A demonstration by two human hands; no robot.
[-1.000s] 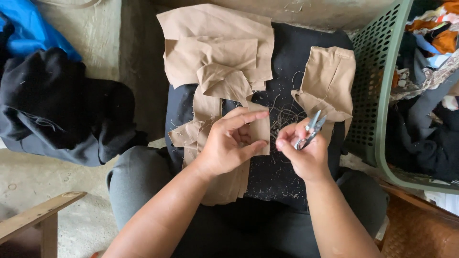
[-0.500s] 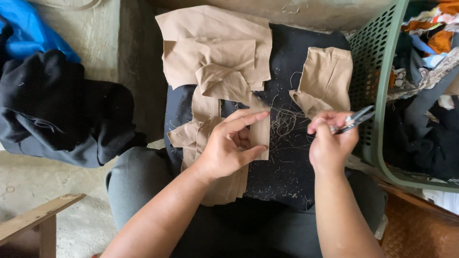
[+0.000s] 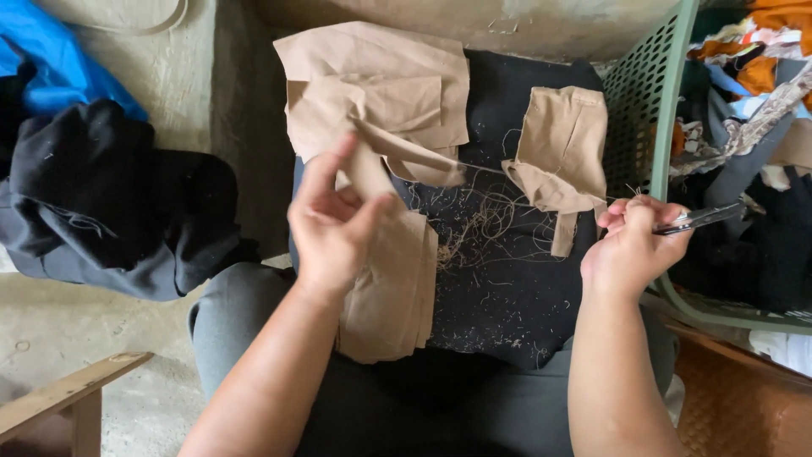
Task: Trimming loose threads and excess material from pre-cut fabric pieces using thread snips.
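Observation:
My left hand (image 3: 331, 222) pinches the end of a tan cloth piece (image 3: 376, 101) that lies spread over a dark cloth (image 3: 499, 296) on my lap. More tan pieces (image 3: 393, 288) are stacked under and just right of that hand. My right hand (image 3: 630, 245) is closed around small metal thread snips (image 3: 700, 218), whose blades point right, toward the basket. A thin thread runs from the tan cloth toward this hand. Another tan piece (image 3: 562, 152) lies just left of the right hand. Loose thread clippings (image 3: 482, 224) lie scattered on the dark cloth between my hands.
A green plastic basket (image 3: 668, 110) full of mixed coloured fabrics stands at the right. Black garments (image 3: 110, 203) and blue cloth (image 3: 51, 59) are heaped on the concrete floor at the left. A wooden piece (image 3: 59, 398) juts in at the bottom left.
My right hand moved right, away from the left, carrying the snips toward the basket. My left hand shifted left and up, still pinching the tan cloth.

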